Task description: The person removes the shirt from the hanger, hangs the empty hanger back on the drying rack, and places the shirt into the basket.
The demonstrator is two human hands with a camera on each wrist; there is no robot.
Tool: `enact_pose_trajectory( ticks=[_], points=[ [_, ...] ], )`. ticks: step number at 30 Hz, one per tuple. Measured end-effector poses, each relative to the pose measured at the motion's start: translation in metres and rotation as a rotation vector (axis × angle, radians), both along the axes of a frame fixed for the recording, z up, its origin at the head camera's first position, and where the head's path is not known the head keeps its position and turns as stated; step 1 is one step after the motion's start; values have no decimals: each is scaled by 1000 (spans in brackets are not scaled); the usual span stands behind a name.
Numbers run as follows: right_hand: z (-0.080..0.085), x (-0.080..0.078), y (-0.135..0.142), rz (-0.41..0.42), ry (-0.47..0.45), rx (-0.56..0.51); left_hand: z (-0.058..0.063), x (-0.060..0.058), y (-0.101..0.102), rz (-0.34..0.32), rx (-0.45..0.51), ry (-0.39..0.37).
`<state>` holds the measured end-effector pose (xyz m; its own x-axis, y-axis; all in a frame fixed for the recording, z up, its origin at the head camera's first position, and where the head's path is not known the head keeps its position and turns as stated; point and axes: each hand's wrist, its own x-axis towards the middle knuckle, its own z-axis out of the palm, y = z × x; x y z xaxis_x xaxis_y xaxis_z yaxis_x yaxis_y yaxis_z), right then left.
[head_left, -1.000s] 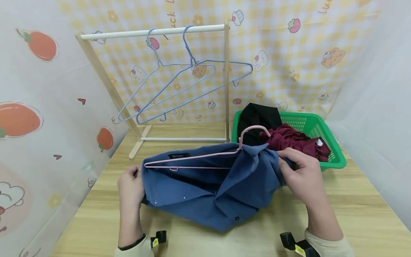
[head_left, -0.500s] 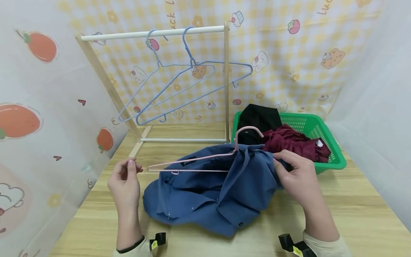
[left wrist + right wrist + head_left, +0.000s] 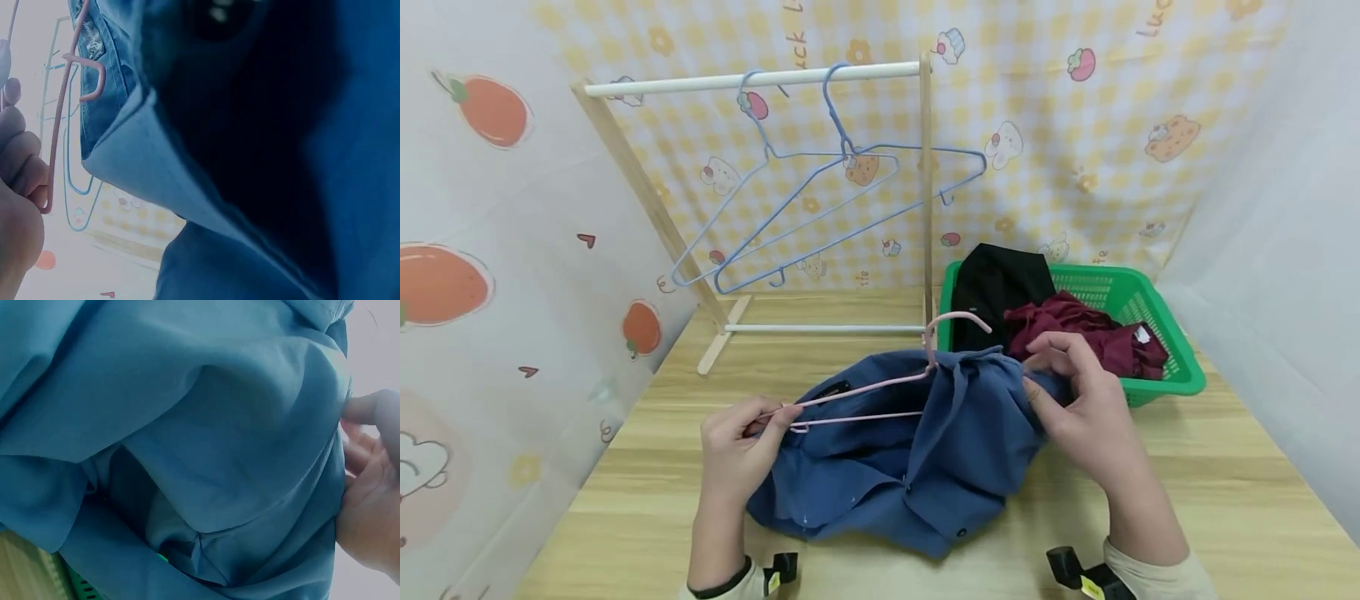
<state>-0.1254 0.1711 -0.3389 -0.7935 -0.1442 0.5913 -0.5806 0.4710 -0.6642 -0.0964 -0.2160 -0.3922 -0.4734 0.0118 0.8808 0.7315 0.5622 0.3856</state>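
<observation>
In the head view a blue button shirt [image 3: 880, 492] hangs partly on a pink hanger [image 3: 880, 385], its dark neck label showing. The hanger's right arm is hidden inside the cloth, while its left arm lies outside over the neck opening. My left hand [image 3: 741, 450] pinches the bare left end of the hanger; in the left wrist view its fingers [image 3: 25, 153] curl around that end, beside the small pink hook. At the shirt's right shoulder, my right hand [image 3: 1078, 408] holds the cloth between thumb and fingers. The right wrist view shows this hand [image 3: 375, 481] at the fabric's edge.
Behind, a wooden rack with a white rail [image 3: 700, 83] carries two blue hangers [image 3: 775, 225]. A green basket [image 3: 1183, 367] at the back right holds black cloth [image 3: 1000, 279] and maroon cloth [image 3: 1075, 333]. Patterned curtains stand around the wooden table [image 3: 640, 500].
My left hand let go of the shirt's left side, which sagged off the hanger's left end, then took hold of that end. The hanger has shifted left and down; my right hand stays at the shoulder.
</observation>
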Motion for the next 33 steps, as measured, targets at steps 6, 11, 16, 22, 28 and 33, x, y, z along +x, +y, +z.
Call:
enact_pose_trajectory(
  ticks=[6,11,16,22,28,33],
  points=[
    [-2,0,-1,133,96,53,-3,2,3,-34,115,-35],
    [-2,2,-5,158,144,161,-2,1,7,-53,112,-20],
    [-3,2,-10,152,148,212,-2,-1,10,-54,100,-10],
    [-5,-3,-18,203,289,214,-3,-1,10,-57,106,-14],
    [-6,-5,-20,175,339,189,-2,1,9,-45,118,-14],
    [-6,-7,-18,176,339,179,3,2,6,-37,150,6]
  ],
)
